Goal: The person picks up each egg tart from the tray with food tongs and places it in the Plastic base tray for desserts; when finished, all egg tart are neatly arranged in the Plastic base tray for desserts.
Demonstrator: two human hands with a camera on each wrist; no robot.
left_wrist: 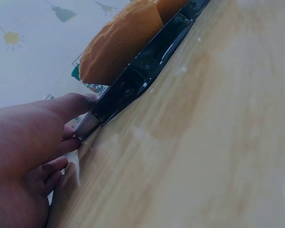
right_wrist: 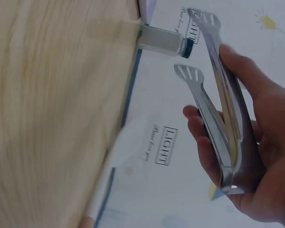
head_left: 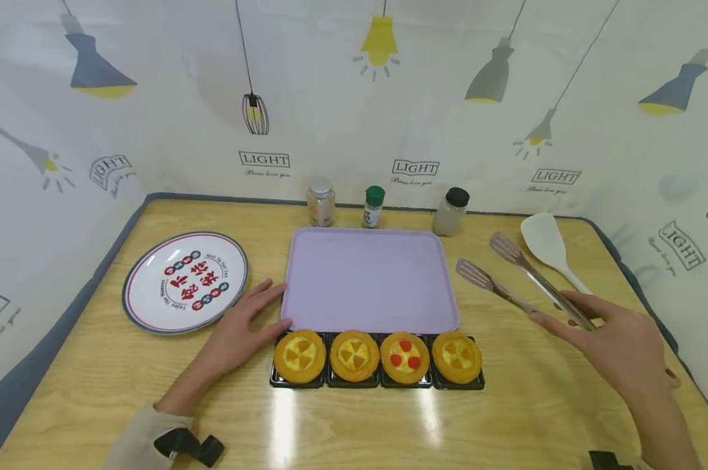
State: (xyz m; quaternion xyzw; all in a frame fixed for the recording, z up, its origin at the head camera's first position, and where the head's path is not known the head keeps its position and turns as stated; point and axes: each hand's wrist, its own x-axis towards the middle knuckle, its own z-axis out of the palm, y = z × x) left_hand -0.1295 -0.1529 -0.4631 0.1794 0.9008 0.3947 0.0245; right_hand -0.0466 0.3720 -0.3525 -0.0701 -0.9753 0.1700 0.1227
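Observation:
My left hand (head_left: 240,331) touches the left edge of a lilac tray (head_left: 370,281), its thumb at the near left corner and its other fingers spread along the side. Metal tongs (right_wrist: 218,114) with slotted ends are gripped in my right hand (head_left: 615,339), held above the table on the right, their two arms apart. Along the tray's near edge runs a row of several egg tarts in black plastic holders (head_left: 377,380). One tart (head_left: 405,358) has red pieces on top; the others, like the leftmost tart (head_left: 299,356), carry orange ones.
A white plate (head_left: 148,287) with red lettering lies at the left. Behind the tray stand a clear jar (head_left: 321,203), a green-capped shaker (head_left: 373,207) and a black-capped jar (head_left: 450,213). A white spatula (head_left: 545,241) lies at the right, partly behind my right hand. Printed cloth walls enclose the table.

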